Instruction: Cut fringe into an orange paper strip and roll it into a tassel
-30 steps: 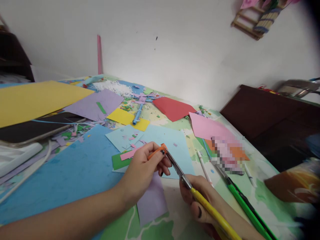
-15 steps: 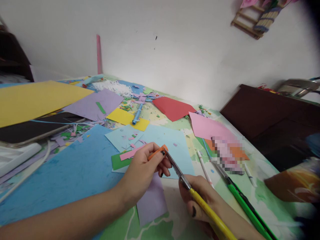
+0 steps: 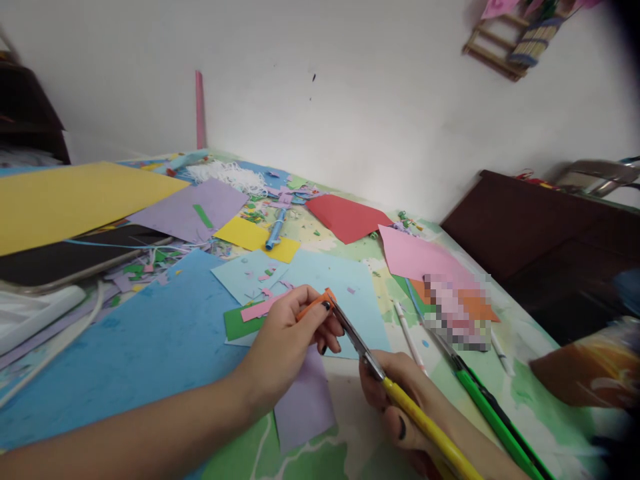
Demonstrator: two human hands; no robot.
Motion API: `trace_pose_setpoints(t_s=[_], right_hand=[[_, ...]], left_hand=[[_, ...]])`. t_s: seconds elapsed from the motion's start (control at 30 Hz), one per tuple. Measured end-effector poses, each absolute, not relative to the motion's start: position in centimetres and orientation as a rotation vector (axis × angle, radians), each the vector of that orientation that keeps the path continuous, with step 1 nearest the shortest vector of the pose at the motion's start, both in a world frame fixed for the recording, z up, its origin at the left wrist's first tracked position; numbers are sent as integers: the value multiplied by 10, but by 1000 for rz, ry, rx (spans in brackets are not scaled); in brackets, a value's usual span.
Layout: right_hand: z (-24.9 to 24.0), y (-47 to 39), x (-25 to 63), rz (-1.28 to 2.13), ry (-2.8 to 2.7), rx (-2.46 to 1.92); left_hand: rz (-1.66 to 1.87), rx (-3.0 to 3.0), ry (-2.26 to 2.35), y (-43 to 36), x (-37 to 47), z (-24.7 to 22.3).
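Between the thumb and fingers of my left hand [image 3: 295,327] is a small orange piece of paper [image 3: 315,305], pinched so that its end sticks out past the fingertips. My right hand [image 3: 400,393] grips yellow-handled scissors [image 3: 365,357], their blades pointing up and left. The blade tips meet the orange paper right beside my left thumb. Below my hands lie a light blue sheet [image 3: 345,287], a green strip [image 3: 240,323], a pink strip [image 3: 260,308] and a purple sheet [image 3: 307,407].
A green utility knife [image 3: 495,417] and a white pen [image 3: 410,337] lie right of my hands. Behind are a red sheet [image 3: 347,219], a pink sheet [image 3: 420,253] and a blue tube [image 3: 276,230]. A phone [image 3: 75,257] and a large blue sheet [image 3: 165,353] are at left.
My right thumb has shifted slightly down and right on the scissors' yellow handle. The blade tips stay at the orange paper, and my left hand holds nearly still.
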State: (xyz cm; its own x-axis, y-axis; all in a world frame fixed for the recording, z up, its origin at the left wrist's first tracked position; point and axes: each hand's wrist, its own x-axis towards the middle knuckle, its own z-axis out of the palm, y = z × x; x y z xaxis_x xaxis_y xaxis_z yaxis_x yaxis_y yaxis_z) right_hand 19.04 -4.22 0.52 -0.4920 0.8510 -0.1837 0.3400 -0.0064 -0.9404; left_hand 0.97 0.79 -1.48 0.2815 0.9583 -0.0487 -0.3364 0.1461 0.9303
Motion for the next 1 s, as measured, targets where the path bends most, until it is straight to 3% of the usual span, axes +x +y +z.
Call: trace_pose_setpoints(t_s=[1.0], right_hand=[[6,-40,187,1529,-1792,-1293]], left_hand=[[1103,929,789,6,10,-14]])
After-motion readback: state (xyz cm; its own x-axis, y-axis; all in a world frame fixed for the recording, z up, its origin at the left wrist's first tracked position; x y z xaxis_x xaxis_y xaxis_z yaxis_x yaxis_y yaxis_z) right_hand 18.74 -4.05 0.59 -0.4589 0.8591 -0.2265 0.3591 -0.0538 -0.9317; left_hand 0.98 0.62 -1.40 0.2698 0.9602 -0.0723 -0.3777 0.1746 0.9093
